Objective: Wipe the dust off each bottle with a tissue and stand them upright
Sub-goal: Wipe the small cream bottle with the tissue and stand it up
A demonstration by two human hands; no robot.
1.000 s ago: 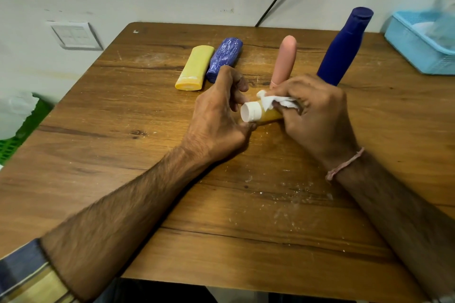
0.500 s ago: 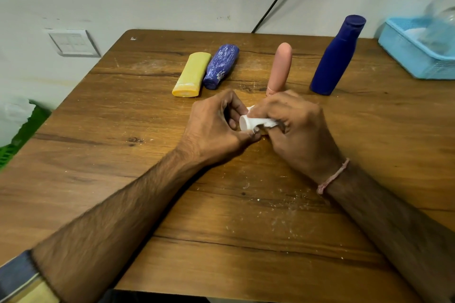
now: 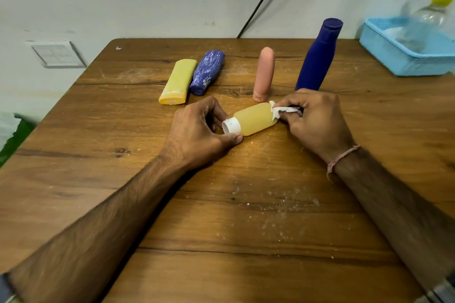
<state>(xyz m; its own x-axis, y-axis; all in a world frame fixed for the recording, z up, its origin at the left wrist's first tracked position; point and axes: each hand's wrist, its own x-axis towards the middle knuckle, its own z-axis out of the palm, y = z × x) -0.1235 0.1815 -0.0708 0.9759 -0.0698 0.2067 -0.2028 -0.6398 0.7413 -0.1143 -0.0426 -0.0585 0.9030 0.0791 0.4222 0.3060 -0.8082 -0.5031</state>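
Small amber bottle point(image 3: 256, 122) w/ white cap point(image 3: 231, 125) lies on its side mid-desk point(image 3: 246, 229), cap toward the person's left. Left hand point(image 3: 199, 135) pinches the cap btwn thumb & fingers. Right hand point(image 3: 315, 120) closed on a crumpled white tissue point(image 3: 283, 112), pressing it to the bottle's base end. Behind: pink bottle point(image 3: 264, 74) & dark blue bottle point(image 3: 318, 55) both upright, near each other. Further left, yellow bottle point(image 3: 178, 82) & dusty blue bottle point(image 3: 207, 72) lie flat, side by side, touching. White dust specks on the desk near the person. Light blue basket point(image 3: 398, 56) at the desk's far right edge.
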